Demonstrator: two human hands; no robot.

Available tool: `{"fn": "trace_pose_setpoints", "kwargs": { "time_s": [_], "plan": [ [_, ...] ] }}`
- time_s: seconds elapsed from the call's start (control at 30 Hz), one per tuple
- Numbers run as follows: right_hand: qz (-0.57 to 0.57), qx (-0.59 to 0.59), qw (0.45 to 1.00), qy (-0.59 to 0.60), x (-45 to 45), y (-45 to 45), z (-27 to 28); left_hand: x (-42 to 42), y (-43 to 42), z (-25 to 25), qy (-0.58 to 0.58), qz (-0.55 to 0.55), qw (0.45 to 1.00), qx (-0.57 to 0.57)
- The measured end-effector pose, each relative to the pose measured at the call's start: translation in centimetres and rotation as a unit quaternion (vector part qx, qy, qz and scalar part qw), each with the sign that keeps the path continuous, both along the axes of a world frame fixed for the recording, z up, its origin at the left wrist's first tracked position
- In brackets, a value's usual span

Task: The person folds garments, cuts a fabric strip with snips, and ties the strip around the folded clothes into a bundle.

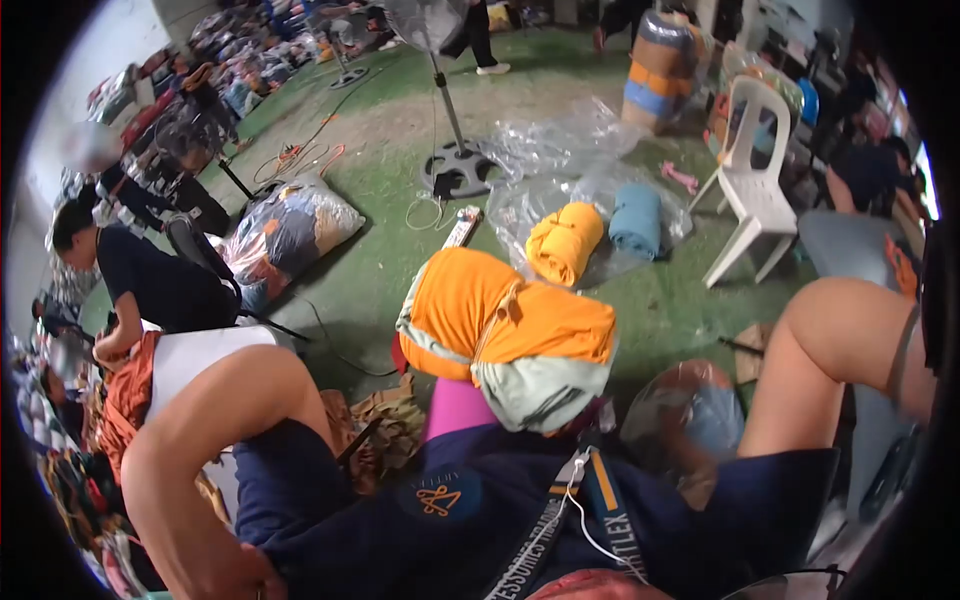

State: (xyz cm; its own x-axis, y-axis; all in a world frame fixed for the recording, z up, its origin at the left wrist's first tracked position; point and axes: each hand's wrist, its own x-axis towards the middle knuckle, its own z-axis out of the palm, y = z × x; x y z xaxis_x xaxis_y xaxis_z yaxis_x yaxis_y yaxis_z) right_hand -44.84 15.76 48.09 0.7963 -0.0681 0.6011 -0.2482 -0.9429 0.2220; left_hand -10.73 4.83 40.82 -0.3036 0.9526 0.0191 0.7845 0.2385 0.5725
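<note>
My left hand is at the bottom left against my dark blue shirt, mostly hidden, with the elbow bent outward. At the far right edge my right hand is smeared and cut off by the dark rim, so its fingers do not show. In front of my body sits a rolled bundle of orange and pale green cloth, tied round the middle with a strip. Neither hand touches it. Under it a bright pink surface shows.
Yellow and blue cloth rolls lie on clear plastic. A white chair, a fan stand, a power strip and a stuffed sack stand or lie around. A seated person handles rust-coloured cloth at left.
</note>
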Motion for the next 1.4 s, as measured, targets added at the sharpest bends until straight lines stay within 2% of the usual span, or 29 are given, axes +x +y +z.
{"fn": "trace_pose_setpoints", "kwargs": {
  "time_s": [0.07,0.1,0.27,0.47,0.6,0.67,0.7,0.73,0.8,0.83,0.87,0.93,0.97,1.03,1.07,1.13,1.17,1.33,1.4],
  "plan": [
    [0.049,0.036,0.997,0.038,1.9,2.6,-1.7,2.5,2.4,0.4,0.078,0.135,0.987,0.032],
    [0.062,0.052,0.996,0.049,2.9,3.8,-2.5,3.3,3.2,0.8,0.072,0.128,0.988,0.036],
    [0.099,0.11,0.987,0.07,5.9,8.2,-4.4,4.8,7.7,3.4,0.072,0.124,0.975,-0.167],
    [0.1,0.14,0.983,0.064,6.9,11.3,-5.1,6.8,10.3,4.5,0.13,0.139,0.957,-0.219],
    [0.113,0.155,0.979,0.064,7.1,12.3,-4.8,8.2,11.1,4.9,0.231,0.156,0.928,-0.248],
    [0.12,0.161,0.978,0.063,7.0,12.7,-4.9,8.5,11.5,4.5,0.334,0.187,0.886,-0.261],
    [0.13,0.162,0.976,0.067,7.1,13.1,-5.1,8.4,12.0,3.9,0.375,0.264,0.846,-0.273],
    [0.128,0.165,0.976,0.068,7.1,13.3,-5.2,7.5,13.8,2.3,0.345,0.513,0.743,-0.258],
    [0.114,0.171,0.976,0.07,7.1,13.3,-5.1,6.0,14.6,2.2,0.292,0.631,0.665,-0.271],
    [0.11,0.175,0.976,0.072,7.2,13.4,-5.2,6.0,14.4,1.8,0.328,0.65,0.657,-0.197],
    [0.107,0.178,0.975,0.075,7.2,13.4,-5.1,6.2,13.8,1.5,0.359,0.636,0.672,-0.12],
    [0.105,0.179,0.975,0.077,7.4,13.4,-5.2,6.4,13.4,1.5,0.334,0.611,0.718,-0.003],
    [0.103,0.182,0.975,0.077,7.5,13.4,-5.2,6.2,12.7,1.1,0.333,0.611,0.718,-0.003],
    [0.103,0.184,0.974,0.078,7.5,13.5,-5.3,5.6,11.1,-0.1,0.402,0.466,0.777,0.132],
    [0.102,0.185,0.974,0.078,7.5,13.6,-5.3,5.2,10.6,0.0,0.403,0.465,0.777,0.133],
    [0.1,0.185,0.974,0.08,7.6,13.7,-5.3,4.7,10.2,0.0,0.413,0.38,0.797,0.221],
    [0.1,0.187,0.974,0.08,7.6,13.7,-5.3,4.6,10.5,-0.2,0.422,0.379,0.784,0.252],
    [0.101,0.185,0.974,0.087,7.9,13.7,-5.2,5.4,10.9,-0.1,0.395,0.37,0.801,0.258],
    [0.1,0.184,0.974,0.091,7.9,13.8,-5.1,5.9,11.2,0.3,0.368,0.388,0.815,0.223]
  ]
}}
